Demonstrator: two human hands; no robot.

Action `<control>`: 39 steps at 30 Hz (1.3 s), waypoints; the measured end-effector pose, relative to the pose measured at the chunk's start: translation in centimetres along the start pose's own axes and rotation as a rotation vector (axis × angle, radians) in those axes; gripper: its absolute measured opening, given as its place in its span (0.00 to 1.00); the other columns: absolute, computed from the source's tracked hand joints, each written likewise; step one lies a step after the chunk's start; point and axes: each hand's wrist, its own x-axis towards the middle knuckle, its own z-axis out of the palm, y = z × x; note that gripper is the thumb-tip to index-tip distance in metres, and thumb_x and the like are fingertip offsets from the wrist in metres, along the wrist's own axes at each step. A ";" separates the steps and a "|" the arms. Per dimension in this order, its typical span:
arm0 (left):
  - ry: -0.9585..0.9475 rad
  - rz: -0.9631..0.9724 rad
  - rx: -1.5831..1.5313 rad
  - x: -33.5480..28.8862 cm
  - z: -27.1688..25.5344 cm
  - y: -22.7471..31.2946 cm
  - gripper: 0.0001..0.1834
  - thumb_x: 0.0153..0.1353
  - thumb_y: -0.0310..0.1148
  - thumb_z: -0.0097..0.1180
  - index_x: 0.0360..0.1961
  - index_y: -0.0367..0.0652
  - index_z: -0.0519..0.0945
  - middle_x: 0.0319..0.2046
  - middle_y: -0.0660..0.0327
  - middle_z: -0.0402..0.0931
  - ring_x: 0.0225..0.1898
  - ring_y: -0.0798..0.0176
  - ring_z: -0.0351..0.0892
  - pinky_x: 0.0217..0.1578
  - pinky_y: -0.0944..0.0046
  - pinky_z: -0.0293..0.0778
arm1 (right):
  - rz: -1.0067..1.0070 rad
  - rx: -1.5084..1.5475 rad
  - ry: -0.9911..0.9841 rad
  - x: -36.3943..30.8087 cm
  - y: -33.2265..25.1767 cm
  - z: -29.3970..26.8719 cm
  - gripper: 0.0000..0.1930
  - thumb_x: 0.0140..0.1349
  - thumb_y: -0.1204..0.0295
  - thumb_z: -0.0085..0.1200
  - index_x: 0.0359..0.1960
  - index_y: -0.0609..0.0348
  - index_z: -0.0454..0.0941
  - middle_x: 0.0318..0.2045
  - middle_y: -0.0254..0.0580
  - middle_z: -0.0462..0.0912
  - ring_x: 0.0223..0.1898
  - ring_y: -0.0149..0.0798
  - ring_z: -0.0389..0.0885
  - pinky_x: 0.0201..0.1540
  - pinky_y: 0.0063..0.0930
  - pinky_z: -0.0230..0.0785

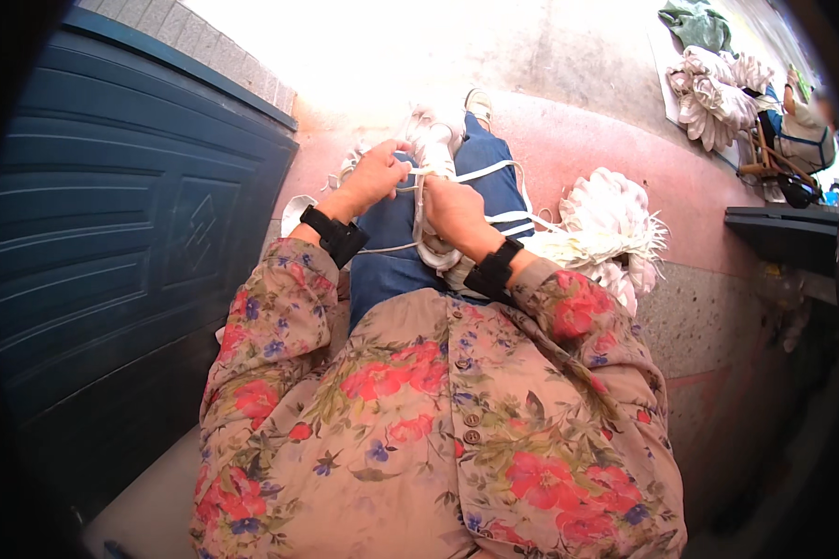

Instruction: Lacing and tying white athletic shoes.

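On my lap, between my legs in blue jeans, lies a long pale piece that looks like a white shoe upper (pixel 434 149). My left hand (pixel 378 179) is at its left side, thumb and fingers pinched at a white lace. Closed round the middle of the pale piece is my right hand (pixel 455 218); its fingertips are partly hidden. White laces (pixel 483 171) loop across my thighs to the right. There they run toward a bundle of white laces and pale uppers (pixel 606 224) beside my right leg.
A dark blue panelled door (pixel 140 196) stands close on my left. At the far right, pale bundled pieces (pixel 713 98) lie near a green cloth (pixel 697 25), and another person (pixel 804 140) sits there. A dark ledge (pixel 783 238) juts in at the right.
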 end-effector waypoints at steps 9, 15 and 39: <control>0.007 -0.170 -0.377 -0.4 -0.3 0.2 0.19 0.55 0.28 0.45 0.49 0.37 0.65 0.22 0.63 0.69 0.12 0.75 0.61 0.10 0.75 0.57 | 0.336 1.407 -0.399 0.9 3.9 -10.1 0.08 0.57 0.67 0.45 0.28 0.57 0.71 0.17 0.34 0.70 0.19 0.30 0.73 0.24 0.24 0.69; -0.083 -0.237 -0.287 -0.5 0.5 0.7 0.18 0.54 0.29 0.44 0.48 0.37 0.67 0.27 0.59 0.73 0.11 0.73 0.64 0.10 0.73 0.58 | -0.476 1.880 0.188 -5.8 6.3 -28.2 0.09 0.65 0.74 0.30 0.28 0.61 0.62 0.14 0.25 0.54 0.11 0.20 0.47 0.14 0.16 0.42; -0.209 0.382 -0.608 -3.5 -9.2 6.9 0.12 0.62 0.34 0.40 0.27 0.40 0.72 0.22 0.61 0.72 0.30 0.66 0.73 0.40 0.64 0.71 | 0.295 0.831 0.264 -2.1 9.5 -15.1 0.17 0.61 0.65 0.44 0.47 0.62 0.68 0.21 0.30 0.69 0.17 0.22 0.63 0.19 0.17 0.59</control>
